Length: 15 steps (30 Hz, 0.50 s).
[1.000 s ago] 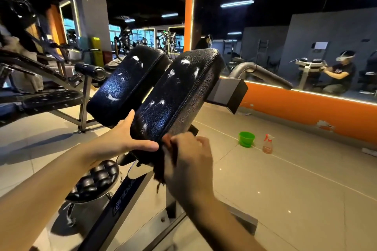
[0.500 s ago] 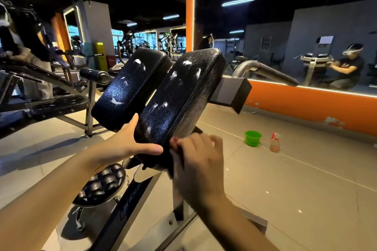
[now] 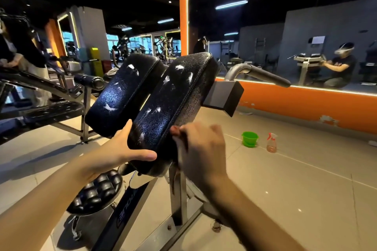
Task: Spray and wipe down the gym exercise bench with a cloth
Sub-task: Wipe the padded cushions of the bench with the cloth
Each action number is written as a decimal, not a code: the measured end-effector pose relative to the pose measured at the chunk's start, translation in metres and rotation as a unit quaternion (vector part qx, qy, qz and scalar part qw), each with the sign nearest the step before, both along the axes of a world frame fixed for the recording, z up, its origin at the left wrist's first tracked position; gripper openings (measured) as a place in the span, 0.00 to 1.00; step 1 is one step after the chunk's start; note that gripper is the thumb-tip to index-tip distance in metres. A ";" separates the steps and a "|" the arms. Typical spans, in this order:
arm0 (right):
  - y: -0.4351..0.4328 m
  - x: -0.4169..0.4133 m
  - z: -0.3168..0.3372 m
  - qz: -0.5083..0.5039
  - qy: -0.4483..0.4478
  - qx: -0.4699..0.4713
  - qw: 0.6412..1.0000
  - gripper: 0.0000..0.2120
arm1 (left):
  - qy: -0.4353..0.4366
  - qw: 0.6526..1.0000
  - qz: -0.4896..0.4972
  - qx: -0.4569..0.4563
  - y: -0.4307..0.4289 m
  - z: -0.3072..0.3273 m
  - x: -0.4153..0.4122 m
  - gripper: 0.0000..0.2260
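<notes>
Two black tilted bench pads stand side by side, both flecked with spray droplets and white worn spots: the right pad [image 3: 173, 100] and the left pad [image 3: 122, 93]. My left hand [image 3: 122, 149] grips the lower left corner of the right pad, thumb across its face. My right hand [image 3: 202, 151], blurred, presses a dark cloth [image 3: 175, 177] against the pad's lower right side; only a hanging scrap of cloth shows under the hand. The spray bottle [image 3: 271, 143] stands on the floor to the right, apart from both hands.
A green bucket [image 3: 249, 138] sits beside the bottle. Behind the pad juts a grey handle bar [image 3: 261, 73] with a square bracket [image 3: 224, 98]. A round studded footplate [image 3: 98, 191] lies below. Another bench frame [image 3: 51, 104] stands left. A mirror wall runs along the right.
My right hand with the cloth has slid up along the right pad's lower right edge. My left hand keeps its hold on the pad. The view has shifted slightly.
</notes>
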State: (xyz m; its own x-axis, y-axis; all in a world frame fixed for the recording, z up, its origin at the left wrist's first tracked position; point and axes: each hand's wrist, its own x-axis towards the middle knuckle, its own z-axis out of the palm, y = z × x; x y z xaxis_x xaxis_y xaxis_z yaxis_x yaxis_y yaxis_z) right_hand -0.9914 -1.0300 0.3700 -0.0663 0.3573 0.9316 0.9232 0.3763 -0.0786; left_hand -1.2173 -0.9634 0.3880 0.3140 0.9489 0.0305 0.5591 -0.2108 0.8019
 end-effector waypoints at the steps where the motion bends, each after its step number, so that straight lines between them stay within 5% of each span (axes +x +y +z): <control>1: 0.013 0.013 0.017 -0.021 0.004 0.010 1.000 0.06 | -0.002 1.000 0.000 -0.001 -0.001 0.000 0.000 0.78; 7: 0.067 0.060 0.103 -0.130 0.099 0.036 0.986 0.07 | 0.002 1.000 -0.006 -0.006 -0.005 0.004 0.003 0.79; 11: 0.043 0.027 0.062 -0.098 0.148 0.044 0.983 0.07 | 0.002 1.000 -0.007 -0.001 -0.006 0.005 0.004 0.80; 15: -0.012 -0.025 -0.021 0.023 0.076 -0.011 0.997 0.08 | 0.013 1.000 0.002 0.007 -0.005 0.003 0.002 0.80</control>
